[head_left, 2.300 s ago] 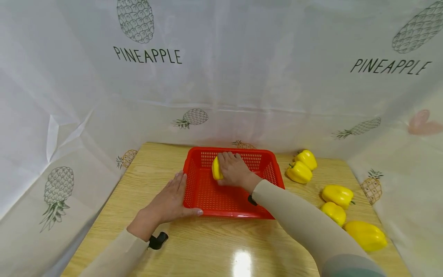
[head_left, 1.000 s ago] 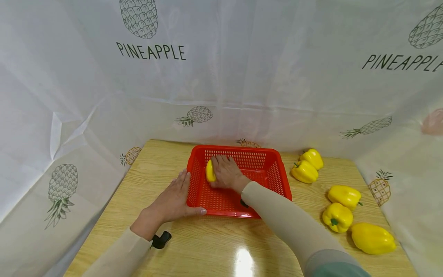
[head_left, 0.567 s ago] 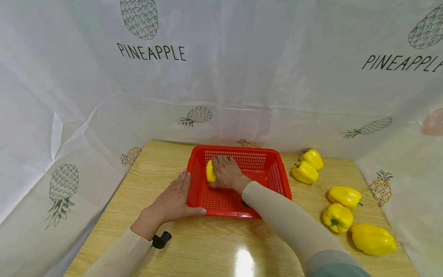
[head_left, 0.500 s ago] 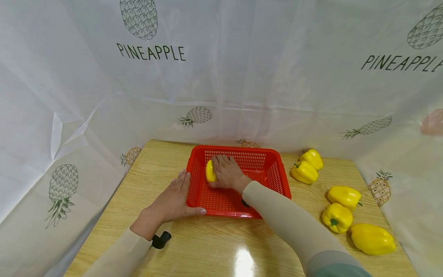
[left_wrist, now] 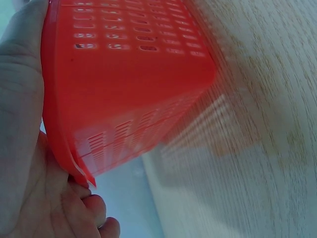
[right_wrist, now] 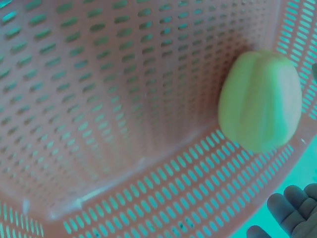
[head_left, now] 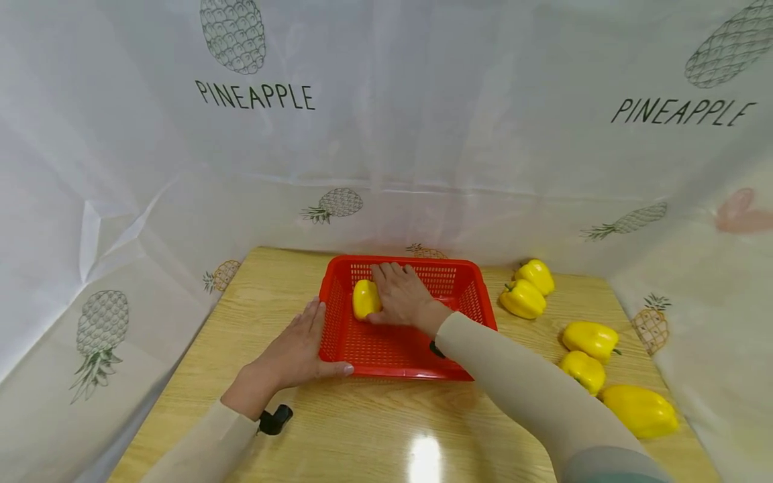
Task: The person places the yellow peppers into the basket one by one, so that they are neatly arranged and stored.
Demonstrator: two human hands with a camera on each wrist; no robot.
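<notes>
One yellow bell pepper sits inside the red plastic basket, close to its left wall; the right wrist view shows the same bell pepper in pale, shifted colours. My right hand is just to its right, fingers extended, the thumb tip right at the pepper's lower side. In the right wrist view its fingertips appear apart from the pepper. My left hand rests at the basket's near left corner, straight fingers along the left rim, thumb on the front rim. The left wrist view shows this corner of the basket from outside.
Two bell peppers lie touching at the back right of the wooden table. Three more, with a large bell pepper nearest, lie along the right edge. A white pineapple-print sheet hangs behind and at the sides.
My right hand set the bell pepper down further left in the basket, then straightened its fingers and let go, shifting slightly right. The left hand has stayed on the basket's corner.
</notes>
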